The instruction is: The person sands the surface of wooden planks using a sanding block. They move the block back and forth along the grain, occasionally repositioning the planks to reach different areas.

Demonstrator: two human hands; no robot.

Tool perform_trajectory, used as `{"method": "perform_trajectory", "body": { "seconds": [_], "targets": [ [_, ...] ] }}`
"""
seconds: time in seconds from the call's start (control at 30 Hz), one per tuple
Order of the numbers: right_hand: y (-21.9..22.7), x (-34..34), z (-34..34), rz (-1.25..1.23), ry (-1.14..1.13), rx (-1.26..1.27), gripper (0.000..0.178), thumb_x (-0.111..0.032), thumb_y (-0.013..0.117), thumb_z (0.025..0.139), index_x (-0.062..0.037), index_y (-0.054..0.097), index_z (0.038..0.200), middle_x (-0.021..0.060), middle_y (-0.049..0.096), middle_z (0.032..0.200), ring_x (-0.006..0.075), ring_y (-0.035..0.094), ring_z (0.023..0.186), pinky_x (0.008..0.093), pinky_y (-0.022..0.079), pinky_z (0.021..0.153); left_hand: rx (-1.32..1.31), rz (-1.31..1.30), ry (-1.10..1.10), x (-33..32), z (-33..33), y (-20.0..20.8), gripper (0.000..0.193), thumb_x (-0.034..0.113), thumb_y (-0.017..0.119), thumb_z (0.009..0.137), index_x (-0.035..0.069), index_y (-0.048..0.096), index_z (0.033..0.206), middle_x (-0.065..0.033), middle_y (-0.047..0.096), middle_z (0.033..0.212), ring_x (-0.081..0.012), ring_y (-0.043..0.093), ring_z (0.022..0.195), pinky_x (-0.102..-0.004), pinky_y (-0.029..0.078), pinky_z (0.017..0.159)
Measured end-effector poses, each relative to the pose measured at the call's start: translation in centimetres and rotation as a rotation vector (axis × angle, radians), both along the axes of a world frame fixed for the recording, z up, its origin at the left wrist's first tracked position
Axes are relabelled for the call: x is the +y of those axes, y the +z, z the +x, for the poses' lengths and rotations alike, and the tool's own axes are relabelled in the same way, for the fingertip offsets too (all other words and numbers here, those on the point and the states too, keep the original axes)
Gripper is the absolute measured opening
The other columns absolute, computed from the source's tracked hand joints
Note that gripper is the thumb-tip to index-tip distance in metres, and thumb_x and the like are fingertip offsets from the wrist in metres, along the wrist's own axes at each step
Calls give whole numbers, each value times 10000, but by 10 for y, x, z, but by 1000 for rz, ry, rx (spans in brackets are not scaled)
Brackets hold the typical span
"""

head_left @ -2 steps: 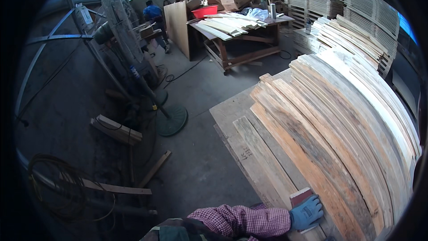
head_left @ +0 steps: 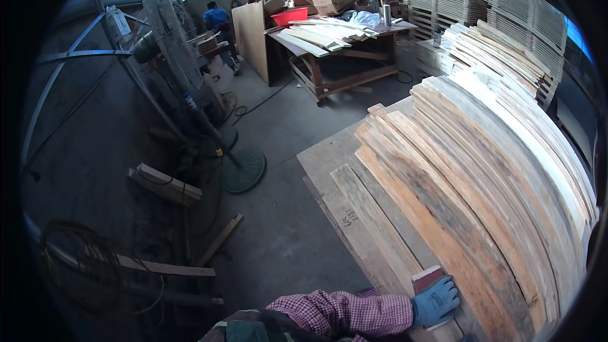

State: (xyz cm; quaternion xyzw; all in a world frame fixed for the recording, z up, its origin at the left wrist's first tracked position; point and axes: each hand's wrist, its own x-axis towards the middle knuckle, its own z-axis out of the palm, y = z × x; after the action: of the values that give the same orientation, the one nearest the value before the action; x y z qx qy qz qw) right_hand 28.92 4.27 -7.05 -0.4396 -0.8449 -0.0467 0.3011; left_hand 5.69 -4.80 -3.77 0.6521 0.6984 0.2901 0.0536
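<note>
My left hand (head_left: 436, 302), in a blue glove below a checked sleeve, lies over a sanding block (head_left: 427, 278) with a dark-red face and a pale edge. Its fingers curl over the block's right side, and the palm hides the middle of it. Under the block is a narrow pale board (head_left: 373, 215) lying lengthwise on the worktable (head_left: 326, 152). Just right of my fingers runs a wide orange-brown plank (head_left: 418, 206) with dark grain, first in a row of several planks laid side by side. My right hand is out of the picture.
A pedestal fan's round base (head_left: 244, 171) stands on the floor to the left, near loose wood offcuts (head_left: 218, 240) and a coiled hose (head_left: 79, 266). Farther back, a wooden table (head_left: 316, 85) bears pale slats and a red basin (head_left: 290, 16). A person in blue (head_left: 217, 19) is beyond.
</note>
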Motion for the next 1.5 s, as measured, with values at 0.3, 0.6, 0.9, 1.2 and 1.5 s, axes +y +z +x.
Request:
{"method": "perform_trajectory", "body": {
  "seconds": [0.3,0.6,0.9,1.2,1.5],
  "targets": [
    [-4,0,0,69,22,-7,220,-317,674,898,-100,708,905,111,672,905,328,600,845,481,474,773,0,82,22,-2,3,-7,206,281,570,875,79,566,913,-122,534,898,-317,522,948,-499,348,1063],
    [-13,7,11,-95,-26,-52,213,-208,595,900,-21,630,997,157,620,979,353,561,909,476,436,822,144,-39,210,-56,-142,22,276,363,651,852,99,695,921,-100,653,872,-284,605,912,-444,415,972],
    [-6,0,7,-169,-47,-70,200,-181,590,901,-12,637,996,146,618,968,345,559,922,472,435,834,252,-282,766,-111,-270,27,357,445,564,917,131,725,972,-107,701,939,-302,636,947,-435,418,941],
    [-1,-3,6,-37,-38,-31,285,-359,629,924,-91,721,948,109,685,959,335,597,917,487,454,851,153,-31,425,-76,-137,25,237,334,633,883,100,666,874,-89,633,837,-267,609,878,-439,387,1032],
    [-2,6,9,-115,46,-28,276,-350,630,922,-97,728,974,107,686,1021,324,596,979,489,436,898,146,-40,410,-76,-135,27,260,349,620,892,95,662,857,-96,623,823,-275,602,860,-435,403,1012]
  ]
}}
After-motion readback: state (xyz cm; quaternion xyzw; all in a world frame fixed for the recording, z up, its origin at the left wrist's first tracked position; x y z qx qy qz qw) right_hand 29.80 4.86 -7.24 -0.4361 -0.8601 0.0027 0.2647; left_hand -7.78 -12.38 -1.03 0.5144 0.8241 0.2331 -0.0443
